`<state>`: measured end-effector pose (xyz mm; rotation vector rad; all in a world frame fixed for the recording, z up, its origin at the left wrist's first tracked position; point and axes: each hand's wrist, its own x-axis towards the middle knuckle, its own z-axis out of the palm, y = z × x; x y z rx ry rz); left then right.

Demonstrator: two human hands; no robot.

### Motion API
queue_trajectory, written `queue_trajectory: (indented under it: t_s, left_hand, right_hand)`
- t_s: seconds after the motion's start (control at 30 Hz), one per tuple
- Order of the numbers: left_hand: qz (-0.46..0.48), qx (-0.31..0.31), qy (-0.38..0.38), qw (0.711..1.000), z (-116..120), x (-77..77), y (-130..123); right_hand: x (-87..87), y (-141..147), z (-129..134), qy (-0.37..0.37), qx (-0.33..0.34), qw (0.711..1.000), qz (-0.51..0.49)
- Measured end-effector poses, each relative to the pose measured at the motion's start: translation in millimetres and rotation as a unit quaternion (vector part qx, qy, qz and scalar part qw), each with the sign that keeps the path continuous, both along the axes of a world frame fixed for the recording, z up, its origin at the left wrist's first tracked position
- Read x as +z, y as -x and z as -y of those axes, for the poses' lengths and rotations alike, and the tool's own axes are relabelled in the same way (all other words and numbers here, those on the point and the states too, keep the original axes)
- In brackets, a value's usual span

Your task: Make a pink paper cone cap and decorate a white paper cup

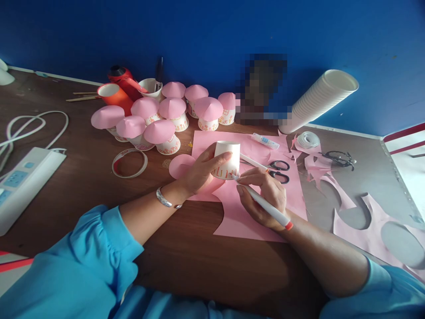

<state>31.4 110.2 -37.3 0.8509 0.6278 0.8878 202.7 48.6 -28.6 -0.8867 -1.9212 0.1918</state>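
My left hand [202,170] is wrapped round a white paper cup [229,155], its thumb across the cup's side. Short orange and red strokes run along the cup's lower band. My right hand [264,195] pinches a white marker [265,204] with a red end, and the marker's tip is at the cup's lower edge. Beneath both hands lies a sheet of pink paper [249,221]. On it are black-handled scissors [279,170], a second marker [254,162] and a glue tube [265,141].
Several cups with pink cone tops [172,108] stand behind my left hand. A tape ring [129,163] and a power strip [29,181] lie at left. Stacked cups [320,102] lean on the wall; pink scraps [375,217] and clear tape [308,139] are at right.
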Motion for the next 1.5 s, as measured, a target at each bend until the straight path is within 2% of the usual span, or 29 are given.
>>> queue_trajectory:
  t_s: [0.47, 0.87, 1.5]
  left_hand:
    - [-0.012, 0.008, -0.007, 1.000, -1.5, -4.1, 1.4]
    - [0.000, -0.009, -0.014, 1.000, -0.7, -5.5, 0.4]
    - [0.003, -0.005, 0.004, 1.000, -1.0, -8.7, 1.2]
  right_hand:
    - [-0.3, -0.3, 0.0, -0.001, -0.011, 1.000, 0.011]
    - [-2.0, 0.2, -0.2, -0.008, -0.008, 1.000, 0.005]
    - [-1.6, 0.5, 0.6, 0.000, -0.018, 1.000, 0.019]
